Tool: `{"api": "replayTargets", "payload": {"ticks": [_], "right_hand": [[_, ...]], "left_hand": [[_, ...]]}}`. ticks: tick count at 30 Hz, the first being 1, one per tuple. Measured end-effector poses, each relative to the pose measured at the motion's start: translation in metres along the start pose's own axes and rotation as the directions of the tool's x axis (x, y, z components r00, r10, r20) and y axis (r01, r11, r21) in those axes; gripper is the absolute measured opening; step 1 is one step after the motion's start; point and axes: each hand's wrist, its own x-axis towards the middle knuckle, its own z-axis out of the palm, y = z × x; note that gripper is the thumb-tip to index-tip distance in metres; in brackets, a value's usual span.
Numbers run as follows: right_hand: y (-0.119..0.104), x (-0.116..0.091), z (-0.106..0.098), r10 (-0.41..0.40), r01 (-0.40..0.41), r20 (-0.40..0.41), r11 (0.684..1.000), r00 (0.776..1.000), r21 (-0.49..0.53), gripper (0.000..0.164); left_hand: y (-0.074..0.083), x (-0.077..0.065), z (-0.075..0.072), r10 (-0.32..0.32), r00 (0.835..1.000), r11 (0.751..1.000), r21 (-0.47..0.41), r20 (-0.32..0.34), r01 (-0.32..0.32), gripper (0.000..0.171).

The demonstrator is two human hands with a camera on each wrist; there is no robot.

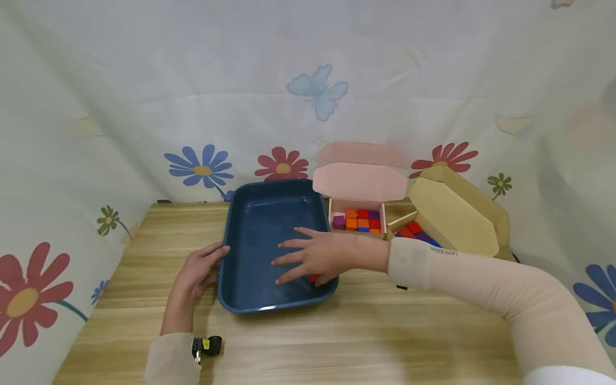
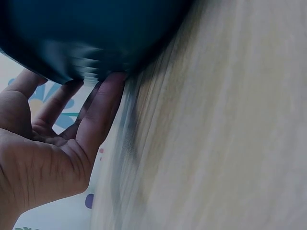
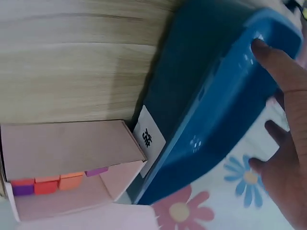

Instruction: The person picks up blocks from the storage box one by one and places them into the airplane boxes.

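Note:
A deep blue tray stands on the table. My left hand holds its left side, the fingertips at the rim and the thumb low on the outer wall; the left wrist view shows the hand touching the tray's wall. Above the near right part of the tray, my right hand has its fingers spread. Next to its thumb a red block shows inside the tray, mostly hidden. In the right wrist view the thumb of this hand overlaps the tray; contact is unclear.
Right of the tray stands an open pink box with red, orange, purple and blue blocks. Beyond my right forearm is an open tan box with more coloured blocks. A flowered curtain hangs behind the table.

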Motion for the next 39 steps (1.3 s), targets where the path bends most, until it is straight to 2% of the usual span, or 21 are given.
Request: {"api": "replayTargets", "payload": {"ticks": [3, 7, 15, 23, 31, 39], "right_hand": [[-0.004, 0.001, 0.003, -0.013, 0.015, 0.05, 0.999, 0.999, -0.05, 0.095], [-0.004, 0.007, 0.009, -0.029, 0.036, 0.106, 0.998, 0.994, -0.057, 0.101], [-0.001, 0.021, 0.027, -0.105, 0.112, 0.204, 0.994, 0.973, -0.019, 0.084], [-0.001, 0.03, 0.039, -0.155, 0.17, 0.143, 0.98, 0.978, -0.104, 0.065], [0.0, 0.037, 0.04, -0.175, 0.181, 0.115, 0.983, 0.978, -0.042, 0.042], [-0.002, 0.039, 0.036, -0.181, 0.184, 0.05, 0.981, 0.982, -0.06, 0.031]], "left_hand": [[0.001, 0.002, 0.002, 0.004, 1.0, 1.0, -0.002, -0.001, -0.004, 0.073], [0.001, 0.004, 0.002, 0.014, 1.0, 1.0, -0.008, -0.005, -0.014, 0.072], [-0.001, 0.003, 0.005, 0.016, 1.0, 1.0, -0.002, -0.001, -0.016, 0.07], [0.0, 0.002, 0.005, 0.011, 1.0, 1.0, -0.026, -0.013, -0.011, 0.068], [0.0, 0.002, 0.002, 0.012, 1.0, 0.999, -0.036, -0.008, -0.012, 0.068], [0.0, 0.001, -0.001, 0.005, 1.0, 0.999, -0.034, -0.02, -0.006, 0.069]]}}
